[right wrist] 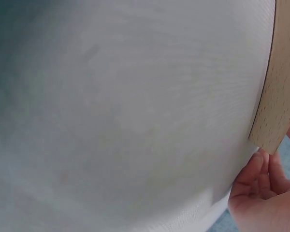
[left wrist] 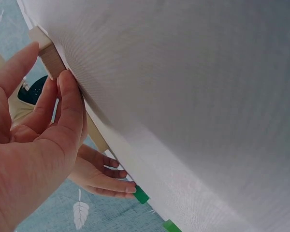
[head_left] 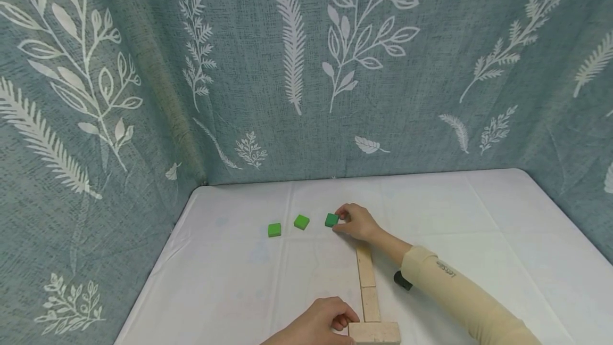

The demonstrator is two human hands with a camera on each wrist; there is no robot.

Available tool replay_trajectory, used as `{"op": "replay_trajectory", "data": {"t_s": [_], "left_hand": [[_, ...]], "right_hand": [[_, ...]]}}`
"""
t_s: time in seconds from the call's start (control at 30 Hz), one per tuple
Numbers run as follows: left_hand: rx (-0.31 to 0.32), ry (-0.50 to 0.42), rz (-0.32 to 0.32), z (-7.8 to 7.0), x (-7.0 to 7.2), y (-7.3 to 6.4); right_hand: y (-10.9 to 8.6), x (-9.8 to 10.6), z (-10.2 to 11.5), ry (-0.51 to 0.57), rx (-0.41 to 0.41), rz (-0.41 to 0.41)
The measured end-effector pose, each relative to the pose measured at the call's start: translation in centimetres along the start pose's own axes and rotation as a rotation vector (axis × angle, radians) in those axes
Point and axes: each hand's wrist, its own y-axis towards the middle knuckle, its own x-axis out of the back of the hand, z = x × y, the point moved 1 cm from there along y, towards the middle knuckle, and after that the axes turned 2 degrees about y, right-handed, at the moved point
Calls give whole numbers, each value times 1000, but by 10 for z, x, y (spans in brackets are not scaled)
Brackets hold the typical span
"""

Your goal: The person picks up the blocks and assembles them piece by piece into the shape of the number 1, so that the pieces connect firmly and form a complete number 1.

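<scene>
My right hand [head_left: 358, 222] pinches a dark green block [head_left: 331, 220] between thumb and fingers; the left wrist view also shows fingertips at this green block [left wrist: 141, 195]. Near the front of the table, my left hand [head_left: 325, 319] grips the left end of a pale wooden block [head_left: 375, 333] lying crosswise, its thumb and fingers on opposite sides of this block [left wrist: 53, 63] in the left wrist view. A straight row of wooden blocks [head_left: 366, 273] runs from it towards my right hand. In the right wrist view, fingers show beside the end of a wooden block [right wrist: 278, 82].
Two bright green blocks, one at far left [head_left: 274, 230] and another [head_left: 301, 222] nearer the dark one, lie on the white tablecloth [head_left: 215, 281]. A small black object [head_left: 402, 280] shows beside my right sleeve [head_left: 460, 292]. Patterned blue-green curtains [head_left: 316, 137] stand behind the table.
</scene>
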Motion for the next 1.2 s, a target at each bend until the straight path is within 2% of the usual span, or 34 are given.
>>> {"op": "replay_trajectory", "data": {"t_s": [0.2, 0.4, 0.57, 1.03, 1.2], "left_hand": [[-30, 4, -1, 1, 1, 0], [-39, -4, 3, 2, 1, 1], [-22, -28, 10, 2, 2, 0], [-8, -38, 1, 3, 0, 0], [16, -52, 4, 3, 0, -1]], "right_hand": [[-2, 4, 1, 41, -7, 9], [-3, 11, -1, 113, -100, 21], [-7, 16, -4, 146, -149, 29], [-21, 21, -11, 203, -165, 24], [-26, 24, -13, 224, -176, 27]]}}
